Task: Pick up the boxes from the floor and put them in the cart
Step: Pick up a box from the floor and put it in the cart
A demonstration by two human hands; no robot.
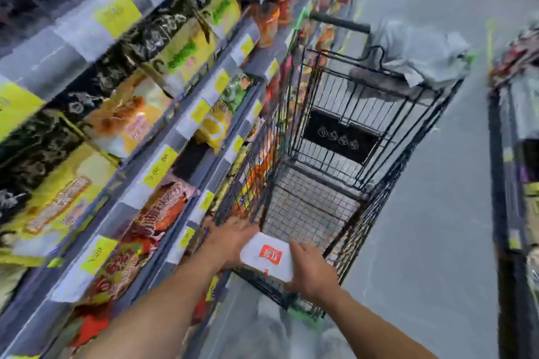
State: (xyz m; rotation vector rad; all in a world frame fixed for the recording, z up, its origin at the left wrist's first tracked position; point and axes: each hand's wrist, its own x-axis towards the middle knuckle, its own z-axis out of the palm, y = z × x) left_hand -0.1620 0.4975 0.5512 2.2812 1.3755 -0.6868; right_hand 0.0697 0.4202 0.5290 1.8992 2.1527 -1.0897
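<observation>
Above the cart (388, 183), box (268, 256) crosswise

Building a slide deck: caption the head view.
Left hand and right hand hold a white box over the near rim of a black wire cart beside stocked shelves.

On my feed, left forearm (163, 300) and right forearm (379, 320) show bare to the wrist — left hand (230, 242) and right hand (313, 271) bare too.

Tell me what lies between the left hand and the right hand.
The head view shows a white box with a red label between the left hand and the right hand, held by both above the near end of the cart.
</observation>
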